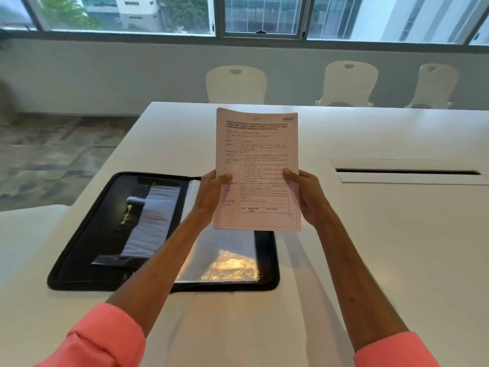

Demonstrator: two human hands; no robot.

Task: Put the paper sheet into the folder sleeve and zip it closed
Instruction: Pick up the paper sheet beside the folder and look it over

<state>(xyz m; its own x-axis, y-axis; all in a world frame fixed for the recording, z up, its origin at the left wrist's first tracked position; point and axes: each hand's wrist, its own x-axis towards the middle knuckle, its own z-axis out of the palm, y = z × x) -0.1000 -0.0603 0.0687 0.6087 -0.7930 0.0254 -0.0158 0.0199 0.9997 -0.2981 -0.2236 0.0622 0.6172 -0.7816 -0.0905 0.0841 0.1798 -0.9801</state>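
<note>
I hold a printed paper sheet (256, 154) upright in the air above the table. My left hand (211, 192) grips its left edge and my right hand (304, 194) grips its right edge, thumbs on the printed side. Below and to the left lies a black zip folder (105, 226), spread open flat. Its right half carries shiny clear plastic sleeves (225, 260); its left half has a dark pocket with a white insert (150, 221). The sheet's lower edge hangs over the top of the sleeves and hides part of them.
The folder rests on a white table (370, 247) near its left edge. A long cable slot (407, 171) is cut into the table at the right. Three white chairs (346, 83) stand behind the table under a row of windows.
</note>
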